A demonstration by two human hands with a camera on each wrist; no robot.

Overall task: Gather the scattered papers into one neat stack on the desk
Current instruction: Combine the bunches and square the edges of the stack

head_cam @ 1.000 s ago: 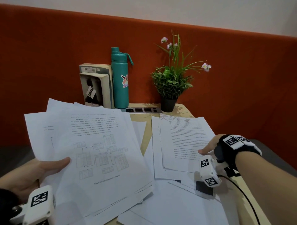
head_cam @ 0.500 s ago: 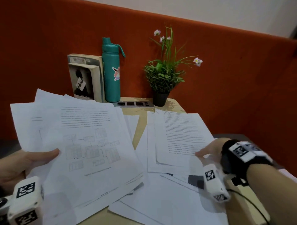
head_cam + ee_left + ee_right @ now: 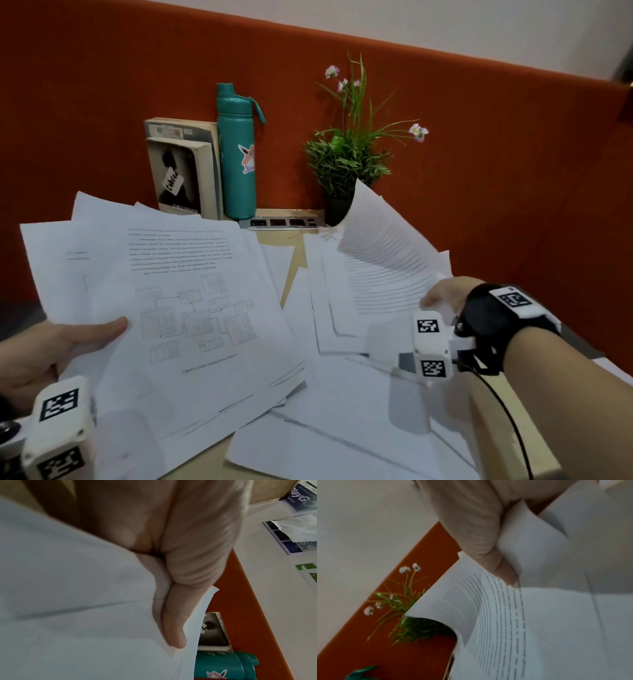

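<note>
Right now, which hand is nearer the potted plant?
Right. The right hand pinches a text sheet whose lifted corner curls up in front of the potted plant. The left hand grips the diagram stack at the desk's opposite side.

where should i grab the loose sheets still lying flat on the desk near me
A judgement: take the loose sheets by their near right edge, coming in low from the right. They overlap flat on the desk, so slide fingers under that free edge, thumb on top.

Two books (image 3: 181,168), one teal bottle (image 3: 237,154), one potted plant (image 3: 346,161), two hands (image 3: 51,349), many loose papers (image 3: 191,308)
</note>
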